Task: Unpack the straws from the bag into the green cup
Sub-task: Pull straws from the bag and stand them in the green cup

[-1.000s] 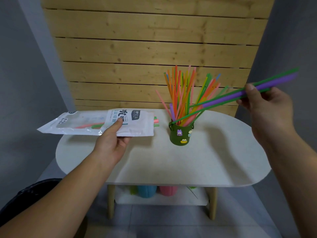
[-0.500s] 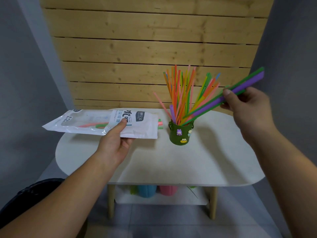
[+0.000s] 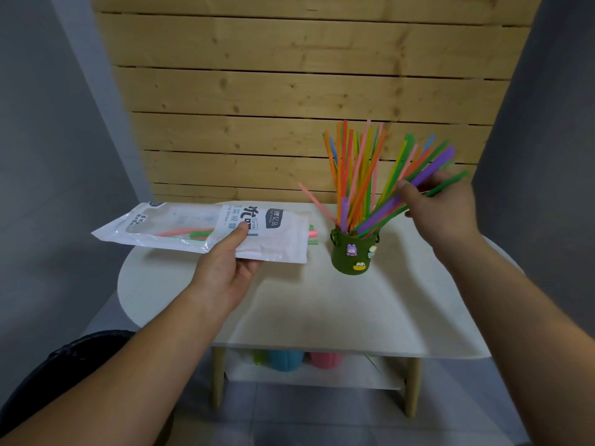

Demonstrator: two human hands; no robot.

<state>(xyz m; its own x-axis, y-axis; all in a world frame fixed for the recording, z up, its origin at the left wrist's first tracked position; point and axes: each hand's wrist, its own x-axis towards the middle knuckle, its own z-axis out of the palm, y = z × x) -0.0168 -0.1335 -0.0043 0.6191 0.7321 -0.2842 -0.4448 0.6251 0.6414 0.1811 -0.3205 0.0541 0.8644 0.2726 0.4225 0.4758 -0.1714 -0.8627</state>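
Straws [image 3: 431, 170], purple and green, lean with their lower ends inside the green cup [image 3: 353, 257], pinched by your right hand [image 3: 442, 214] just right of it. Let them slide fully down before you loosen that pinch. Left of the cup, your left hand [image 3: 225, 275] grips the bag [image 3: 180, 226], which has a few straws left inside, above the table [image 3: 322, 317].

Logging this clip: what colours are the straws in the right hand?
The held straws are purple and green; the head view shows them.

Cup [image 3: 344, 263] dark green, purple and yellow stickers [image 3: 351, 250]; straws [image 3: 359, 175] orange, pink, green, purple; bag [image 3: 280, 244] white, black print.
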